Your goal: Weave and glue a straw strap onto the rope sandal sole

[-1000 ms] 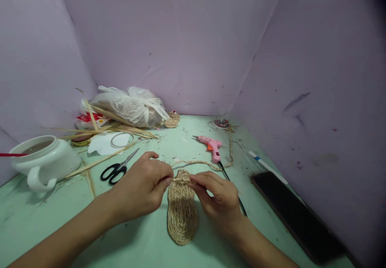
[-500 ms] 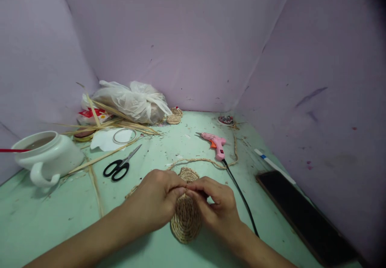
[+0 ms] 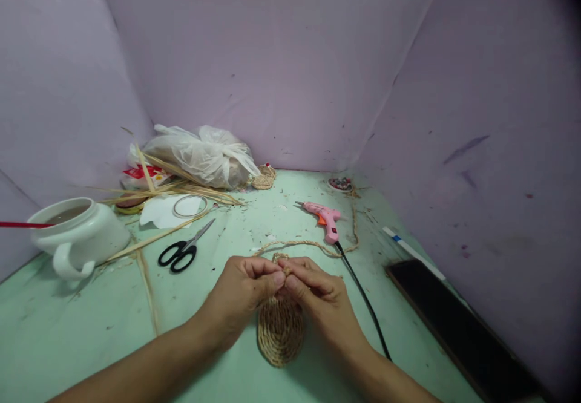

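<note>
A coiled, woven straw piece (image 3: 280,333) lies on the table, oval at the near end, with a narrower part showing beyond my fingers. Above its middle, my left hand (image 3: 252,288) and my right hand (image 3: 318,291) meet fingertip to fingertip. Both are closed in a pinch on a small tan bit of straw cord (image 3: 287,271), most of it hidden by the fingers. A braided straw cord (image 3: 308,242) runs from behind my hands towards the glue gun; whether it joins the pinched bit is hidden.
A pink glue gun (image 3: 322,218) with a black cable (image 3: 363,294) lies beyond my right hand. Black scissors (image 3: 184,252) and a white pot (image 3: 86,233) are on the left. Straw strips (image 3: 195,190) and a plastic bag (image 3: 204,155) lie behind. A dark flat slab (image 3: 454,324) is at right.
My fingertips have shifted slightly, and the tan bit between them now shows. My left hand has turned a little, with its thumb more visible. The view has shifted slightly.
</note>
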The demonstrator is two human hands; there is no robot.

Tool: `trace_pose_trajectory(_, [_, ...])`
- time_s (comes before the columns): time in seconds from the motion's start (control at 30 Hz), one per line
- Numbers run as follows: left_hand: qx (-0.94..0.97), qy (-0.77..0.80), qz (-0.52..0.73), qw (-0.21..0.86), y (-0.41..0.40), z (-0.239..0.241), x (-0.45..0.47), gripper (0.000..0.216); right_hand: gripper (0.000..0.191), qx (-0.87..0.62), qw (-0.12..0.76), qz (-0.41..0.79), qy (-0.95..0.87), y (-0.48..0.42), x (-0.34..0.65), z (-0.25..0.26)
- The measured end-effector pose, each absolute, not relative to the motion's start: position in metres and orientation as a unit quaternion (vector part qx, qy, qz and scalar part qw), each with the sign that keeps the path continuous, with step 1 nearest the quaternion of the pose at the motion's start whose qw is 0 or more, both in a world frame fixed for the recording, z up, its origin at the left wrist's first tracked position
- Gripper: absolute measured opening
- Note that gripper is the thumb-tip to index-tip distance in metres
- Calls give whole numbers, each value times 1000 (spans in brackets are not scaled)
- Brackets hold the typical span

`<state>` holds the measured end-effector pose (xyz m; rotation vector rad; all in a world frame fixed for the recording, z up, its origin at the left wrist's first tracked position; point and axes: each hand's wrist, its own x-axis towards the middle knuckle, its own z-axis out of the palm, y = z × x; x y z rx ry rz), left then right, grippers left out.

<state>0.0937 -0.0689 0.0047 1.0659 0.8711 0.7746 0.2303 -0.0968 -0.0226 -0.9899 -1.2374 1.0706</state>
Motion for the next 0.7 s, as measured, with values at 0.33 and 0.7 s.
trace_pose_trajectory(0.33, [646,486,340,481,-66,24,86,17,20,-372,540,644,-395,-98,229,-24])
trace_pose_trajectory(0.7, [703,417,343,463,-72,30,85,13,24,-316,456,777,-297,-102,226,-19])
